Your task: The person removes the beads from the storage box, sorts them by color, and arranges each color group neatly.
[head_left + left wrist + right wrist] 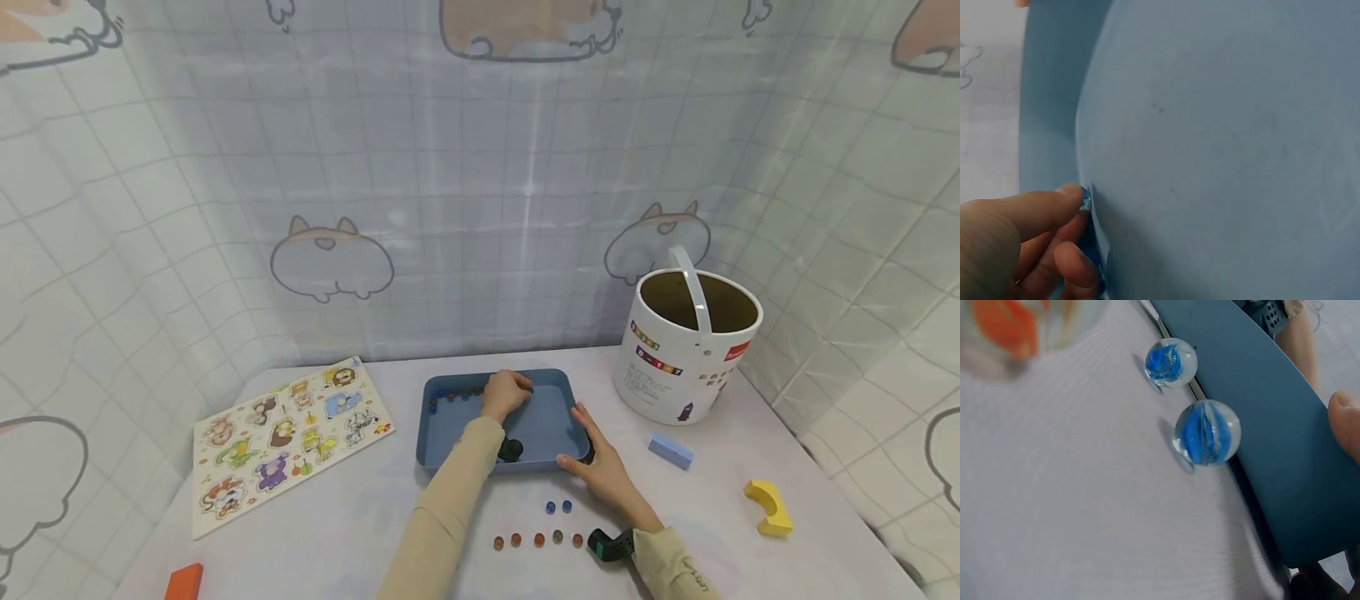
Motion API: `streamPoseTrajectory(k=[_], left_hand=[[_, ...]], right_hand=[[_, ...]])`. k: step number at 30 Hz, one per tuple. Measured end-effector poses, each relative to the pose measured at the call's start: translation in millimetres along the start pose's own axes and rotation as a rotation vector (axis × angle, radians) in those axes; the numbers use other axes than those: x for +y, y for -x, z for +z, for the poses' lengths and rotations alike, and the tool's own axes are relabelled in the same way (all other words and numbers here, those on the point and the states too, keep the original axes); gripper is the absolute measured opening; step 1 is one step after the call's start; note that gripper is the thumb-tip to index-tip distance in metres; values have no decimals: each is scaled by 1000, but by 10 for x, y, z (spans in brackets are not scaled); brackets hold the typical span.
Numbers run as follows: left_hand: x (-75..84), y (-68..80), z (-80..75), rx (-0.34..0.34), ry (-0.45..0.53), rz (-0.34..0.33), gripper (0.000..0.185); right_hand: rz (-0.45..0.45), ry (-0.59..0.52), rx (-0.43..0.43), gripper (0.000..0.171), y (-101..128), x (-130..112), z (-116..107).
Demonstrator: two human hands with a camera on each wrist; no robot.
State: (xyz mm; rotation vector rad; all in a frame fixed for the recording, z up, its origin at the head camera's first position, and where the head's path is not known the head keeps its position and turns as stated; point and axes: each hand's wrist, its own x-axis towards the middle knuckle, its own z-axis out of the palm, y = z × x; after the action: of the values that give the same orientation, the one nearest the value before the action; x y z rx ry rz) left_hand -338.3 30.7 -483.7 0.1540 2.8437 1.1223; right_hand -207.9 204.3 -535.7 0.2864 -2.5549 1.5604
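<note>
A shallow blue tray [551,417] sits on the table, with a row of several marbles [451,397] along its far left edge. My left hand [504,395] reaches inside it to the far wall. Thumb and finger pinch a blue glass marble [1086,199] against that wall, with more blue showing under the fingers. My right hand [606,477] holds the tray's near right corner, its thumb [1344,422] on the near wall and its fingers round the right side. Two clear marbles with blue swirls, one a blue-swirled marble [1208,432], lie just outside the near wall.
Nearer me lies a row of several orange and brownish marbles [539,540]. An animal puzzle board [285,442] is at left, a white bucket [660,375] at back right. A blue block [671,451], yellow arch block [771,508] and orange block [183,582] lie around.
</note>
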Motion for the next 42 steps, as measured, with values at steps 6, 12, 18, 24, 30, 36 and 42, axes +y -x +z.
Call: streamPoseTrajectory(k=[6, 12, 18, 24, 30, 36, 42], left_hand=[[-23, -6, 19, 20, -98, 28, 11], [25, 86, -136, -31, 103, 77, 14], [9, 249, -363, -97, 258, 118, 22], [-85, 641, -435, -104, 240, 190, 23], [-144, 1252, -403, -140, 262, 295, 19], [-304, 1525, -290, -264, 264, 290, 14], [-434, 1574, -156, -344, 234, 257, 12]], right_hand=[[-2, 1, -11, 84, 10, -13, 34], [-14, 18, 5, 83, -3, 9, -3], [-2, 9, -9, 83, 0, -13, -6], [2, 8, -13, 83, 4, -25, -6], [6, 2, -9, 83, 7, -9, -27], [-14, 27, -2, 84, 11, -8, -54], [-6, 31, -15, 85, 6, -22, -42]])
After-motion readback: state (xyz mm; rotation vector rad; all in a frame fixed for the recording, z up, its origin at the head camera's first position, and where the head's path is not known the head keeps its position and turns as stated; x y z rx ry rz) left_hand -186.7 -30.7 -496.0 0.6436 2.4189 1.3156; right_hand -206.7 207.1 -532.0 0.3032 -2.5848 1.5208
